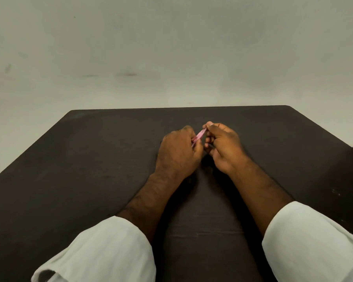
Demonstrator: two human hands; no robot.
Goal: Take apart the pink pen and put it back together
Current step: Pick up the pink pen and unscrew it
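Pink plastic shows between the two hands: the pen (199,137) is held above the middle of the dark table (90,159), slanting from about seven o'clock up to one o'clock. The left hand (178,151) is closed around the pen's lower end, knuckles up, hiding most of the barrel. The right hand (222,145), just beside it at three o'clock, pinches the upper end between thumb and forefinger, its other fingers curled in. Only a short stretch of the pen is visible between the two grips, and whether it is in one piece or partly separated cannot be told. Any print on it is too small and blurred to read. Both forearms rest on the table, with rolled white sleeves (102,251) at six o'clock. A pale wall (171,47) rises behind the table at twelve o'clock.
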